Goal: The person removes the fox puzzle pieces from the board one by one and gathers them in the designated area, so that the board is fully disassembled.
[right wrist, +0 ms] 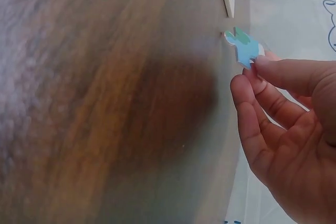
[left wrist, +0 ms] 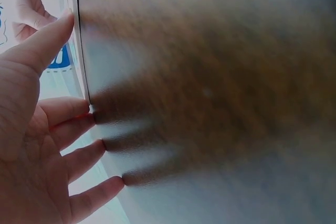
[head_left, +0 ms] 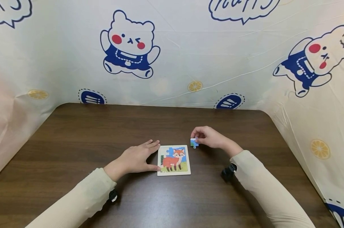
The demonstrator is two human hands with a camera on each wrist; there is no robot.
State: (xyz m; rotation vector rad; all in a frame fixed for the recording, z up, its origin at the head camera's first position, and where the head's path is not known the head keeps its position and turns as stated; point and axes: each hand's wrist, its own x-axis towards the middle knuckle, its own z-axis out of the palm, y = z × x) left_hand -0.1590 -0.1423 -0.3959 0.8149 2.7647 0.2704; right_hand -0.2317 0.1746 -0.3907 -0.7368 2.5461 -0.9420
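The puzzle tray (head_left: 174, 173) lies flat on the brown surface (head_left: 160, 202) and carries a fox picture (head_left: 172, 162), with a pale area at its upper left. The left hand (head_left: 139, 157) is spread wide at the tray's left edge, thumb at the lower part, fingers near the upper corner. The right hand (head_left: 210, 137) pinches a blue-and-green puzzle piece (head_left: 193, 142) just beyond the tray's upper right corner, apart from it.

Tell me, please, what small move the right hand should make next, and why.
Probably carry the piece left over the board: the right hand pinches it beside the board's right edge, the upper-left corner looks unfilled, and the left hand touches the left edge.
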